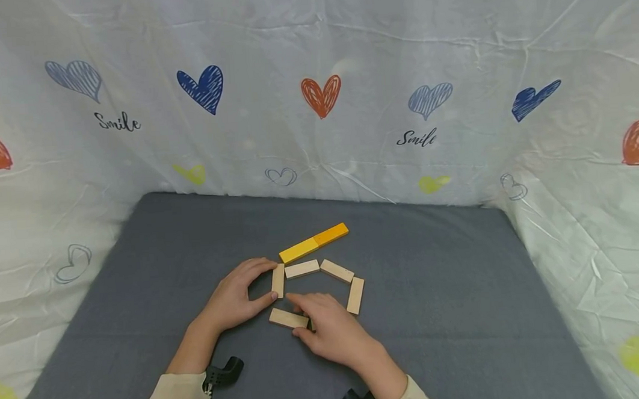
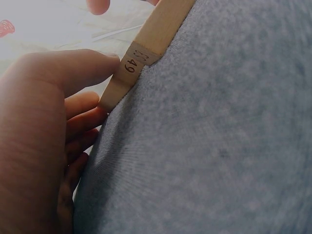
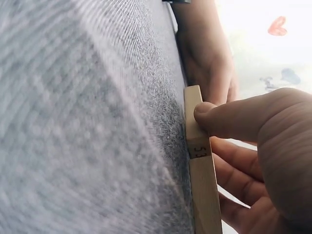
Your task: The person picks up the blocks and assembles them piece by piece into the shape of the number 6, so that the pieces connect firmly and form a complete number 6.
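In the head view my left hand (image 1: 238, 297) spans a plain wooden block (image 1: 278, 280), with the thumb at its near end and the index finger at its far end. My right hand (image 1: 331, 328) grips the front wooden block (image 1: 288, 318), its thumb at that block's right end. Seen from the right wrist, the thumb presses the gripped block (image 3: 193, 119) just beside a printed number, and another block (image 3: 205, 195) continues in line with it. Part of that second block is hidden under my right hand in the head view.
More plain blocks curve round the far and right sides: one at the back left (image 1: 302, 269), a slanted one (image 1: 337, 271) and a right-hand one (image 1: 356, 296). Behind them lie a yellow block (image 1: 298, 249) and an orange block (image 1: 331, 234), end to end. A grey cloth (image 1: 440, 338) covers the table.
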{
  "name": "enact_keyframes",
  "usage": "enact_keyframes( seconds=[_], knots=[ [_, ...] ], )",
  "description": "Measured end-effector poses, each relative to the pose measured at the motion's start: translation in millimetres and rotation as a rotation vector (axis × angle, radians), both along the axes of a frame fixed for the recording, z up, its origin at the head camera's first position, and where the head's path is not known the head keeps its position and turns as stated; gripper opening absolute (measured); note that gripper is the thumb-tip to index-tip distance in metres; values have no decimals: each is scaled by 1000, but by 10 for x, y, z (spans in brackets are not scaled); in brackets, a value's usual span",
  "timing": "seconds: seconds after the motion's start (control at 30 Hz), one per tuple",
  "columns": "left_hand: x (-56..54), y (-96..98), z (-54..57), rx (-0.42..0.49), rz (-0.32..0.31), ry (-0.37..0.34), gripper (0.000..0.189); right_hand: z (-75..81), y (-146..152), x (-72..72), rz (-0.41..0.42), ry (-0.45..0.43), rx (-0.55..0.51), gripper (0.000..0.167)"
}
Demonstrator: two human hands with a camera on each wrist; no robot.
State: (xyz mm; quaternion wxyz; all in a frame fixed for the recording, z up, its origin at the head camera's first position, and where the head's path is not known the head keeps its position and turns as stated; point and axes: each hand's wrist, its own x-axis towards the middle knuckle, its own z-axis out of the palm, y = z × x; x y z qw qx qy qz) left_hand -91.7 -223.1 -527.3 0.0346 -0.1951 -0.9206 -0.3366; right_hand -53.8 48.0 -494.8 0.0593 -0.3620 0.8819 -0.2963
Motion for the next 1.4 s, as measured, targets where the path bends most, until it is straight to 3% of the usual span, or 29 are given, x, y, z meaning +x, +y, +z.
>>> enact_keyframes(
  seconds=[0.37, 0.7, 1.17, 1.4],
  knots=[
    [-5, 10, 4, -6, 3, 2, 61, -7, -7, 6, -15, -27, -22, 64],
    [-6, 10, 9, -3, 0, 5, 61, -15, -13, 31, -52, -21, -86, 78],
    [-16, 2, 4, 12, -16, 26, 60, -27, -26, 60, -145, -38, -111, 74],
    [-14, 3, 2, 7, -13, 25, 59, -48, -27, 72, -152, -15, -111, 74]
  ],
)
